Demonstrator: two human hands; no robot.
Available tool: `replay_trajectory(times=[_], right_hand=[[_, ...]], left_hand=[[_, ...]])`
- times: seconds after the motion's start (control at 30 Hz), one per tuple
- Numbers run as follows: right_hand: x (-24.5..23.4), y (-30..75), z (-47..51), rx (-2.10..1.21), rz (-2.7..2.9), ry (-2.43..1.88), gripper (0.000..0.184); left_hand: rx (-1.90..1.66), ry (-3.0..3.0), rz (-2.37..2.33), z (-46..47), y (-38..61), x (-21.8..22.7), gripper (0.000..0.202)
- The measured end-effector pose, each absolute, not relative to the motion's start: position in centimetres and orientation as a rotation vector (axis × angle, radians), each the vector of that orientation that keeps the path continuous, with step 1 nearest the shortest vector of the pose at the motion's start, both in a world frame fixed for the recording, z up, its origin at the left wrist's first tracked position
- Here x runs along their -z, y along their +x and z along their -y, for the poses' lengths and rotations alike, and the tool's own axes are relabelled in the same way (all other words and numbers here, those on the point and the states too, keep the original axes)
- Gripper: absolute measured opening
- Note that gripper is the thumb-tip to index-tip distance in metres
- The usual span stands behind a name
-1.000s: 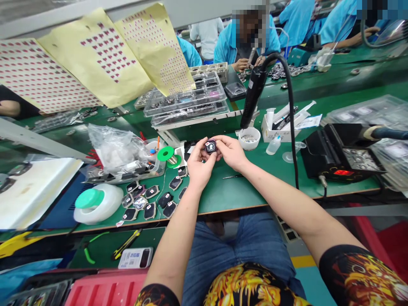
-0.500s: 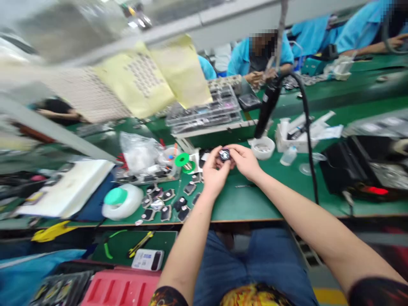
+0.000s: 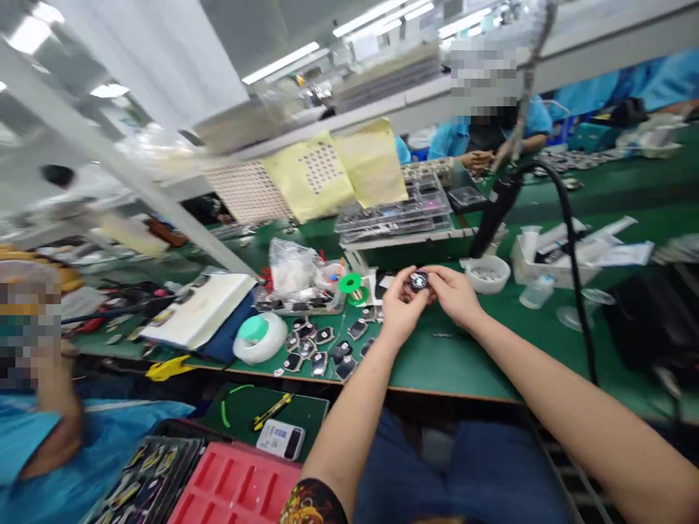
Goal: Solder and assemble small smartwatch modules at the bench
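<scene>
Both my hands meet above the green bench [image 3: 437, 360] and pinch one small dark square part [image 3: 419, 280] with a shiny face. My left hand [image 3: 400, 309] grips it from the left with curled fingers. My right hand [image 3: 456, 295] closes on it from the right. Several similar dark flat parts [image 3: 322, 346] lie spread on the bench just left of my left wrist. A thin dark tool [image 3: 445, 335] lies on the bench under my right wrist.
A white tape roll with a green core [image 3: 261, 336], a green solder spool [image 3: 350, 284], a plastic bag [image 3: 292, 266], a white bowl [image 3: 486, 274] and stacked clear trays [image 3: 396, 215] surround my hands. A black handpiece with a hose [image 3: 491, 215] stands behind. A red tray [image 3: 234, 487] sits low. Co-workers sit at left and opposite.
The view has swung left and upward, showing a co-worker at the left and the ceiling. My hands keep the same grip on the small part.
</scene>
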State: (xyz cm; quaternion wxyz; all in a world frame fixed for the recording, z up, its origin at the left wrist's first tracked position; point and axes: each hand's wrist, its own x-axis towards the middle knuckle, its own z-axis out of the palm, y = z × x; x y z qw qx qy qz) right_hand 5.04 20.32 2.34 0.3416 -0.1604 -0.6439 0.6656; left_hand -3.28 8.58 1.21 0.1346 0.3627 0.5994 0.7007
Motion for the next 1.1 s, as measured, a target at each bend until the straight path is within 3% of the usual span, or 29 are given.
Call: replay_trajectory(times=[0.37, 1.1], right_hand=[[-2.07, 4.59, -19.56, -1.93, 1.616, -0.318, 0.04], [-1.87, 4.37, -19.72, -1.995, 1.577, -0.359, 0.028]], left_hand=[[-2.143, 1.028, -1.782, -8.23, -3.35, -1.47, 0.055], [-2.146, 0.937, -1.847, -7.99, -3.54, -1.46, 0.044]])
